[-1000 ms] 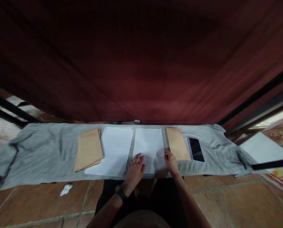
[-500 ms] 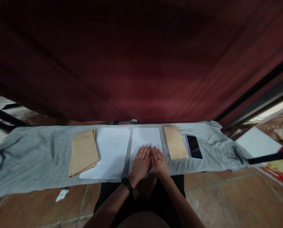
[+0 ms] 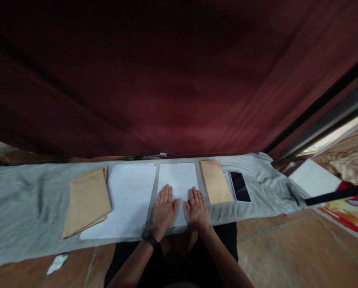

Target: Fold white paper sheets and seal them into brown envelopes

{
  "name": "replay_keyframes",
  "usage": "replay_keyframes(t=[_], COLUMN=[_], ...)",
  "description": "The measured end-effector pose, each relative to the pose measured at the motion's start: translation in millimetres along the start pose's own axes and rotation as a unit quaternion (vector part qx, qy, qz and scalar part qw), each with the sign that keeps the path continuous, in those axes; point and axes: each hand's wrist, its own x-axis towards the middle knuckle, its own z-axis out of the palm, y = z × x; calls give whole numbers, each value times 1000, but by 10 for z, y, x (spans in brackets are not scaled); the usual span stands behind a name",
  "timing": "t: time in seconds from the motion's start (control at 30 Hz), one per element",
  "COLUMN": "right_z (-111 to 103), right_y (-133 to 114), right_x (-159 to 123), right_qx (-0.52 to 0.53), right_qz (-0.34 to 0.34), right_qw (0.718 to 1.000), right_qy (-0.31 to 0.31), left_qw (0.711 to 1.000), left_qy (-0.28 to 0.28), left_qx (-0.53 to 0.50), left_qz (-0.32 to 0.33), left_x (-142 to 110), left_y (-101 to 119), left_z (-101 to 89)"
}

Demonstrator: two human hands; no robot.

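A white sheet of paper (image 3: 177,176) lies in front of me on a grey cloth. My left hand (image 3: 164,210), with a dark band at the wrist, rests flat on its left edge, fingers stretched forward. Flat on the right side of the sheet is my right hand (image 3: 197,208), its fingers also extended. Both hands hold nothing, and a strip of paper shows between them. To the left is a stack of white paper (image 3: 131,200), partly covered by brown envelopes (image 3: 87,200). Just right of the sheet lies another brown envelope (image 3: 216,182).
A smartphone (image 3: 240,187) lies right of the single envelope. The grey cloth (image 3: 25,208) covers the long narrow surface, below a dark red curtain (image 3: 179,100). A white scrap (image 3: 57,264) is on the tiled floor. Black bars and a colourful package (image 3: 350,212) stand at the right.
My hands have moved apart from the middle of the sheet, left hand to the left edge, right hand to the right side. The view has shifted slightly.
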Motion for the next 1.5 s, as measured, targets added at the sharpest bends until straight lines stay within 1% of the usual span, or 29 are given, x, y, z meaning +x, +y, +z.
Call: replay_keyframes(t=[0.2,0.3,0.37,0.5,0.57,0.63,0.7,0.8,1.07,1.23,1.3,1.37,1.43,1.5], right_z=[-24,-50,-72,-112,-117,-111,-99,-86,-137,-174,-176,-174,-172,-172], right_y=[83,115,107,-27,-136,-233,-292,-291,-71,19,29,27,22,18], right_x=[-119,-179,-183,-98,-50,-29,-39,-83,-248,-342,-356,-359,-355,-349], right_qx=[-6,-1,8,41,63,78,77,53,1,-13,-12,-12,-12,-13], right_qz=[4,10,16,17,-3,-21,-23,-13,-20,-14,-17,-19,-19,-20], right_qw=[1000,999,999,999,998,996,996,997,1000,1000,1000,1000,1000,1000], right_qy=[24,31,30,6,-15,-35,-45,-45,-8,-2,2,9,12,10], left_qw=[999,999,1000,999,998,997,997,998,1000,1000,1000,1000,999,997], left_qy=[18,20,23,9,-8,-24,-35,-34,-18,-13,-10,-5,-4,-10], left_qx=[1,-5,-9,-22,-23,-16,-5,4,16,13,1,-20,-43,-56], left_qz=[-28,-28,-18,36,56,65,65,58,4,-20,-19,-4,25,56], left_x=[-161,-217,-227,-208,-207,-225,-262,-328,-473,-550,-493,-348,-122,144], left_y=[-28,-32,9,194,274,305,285,204,49,-23,-17,37,134,238], left_z=[-61,-92,-103,-77,-47,-23,-20,-58,-187,-237,-260,-268,-242,-172])
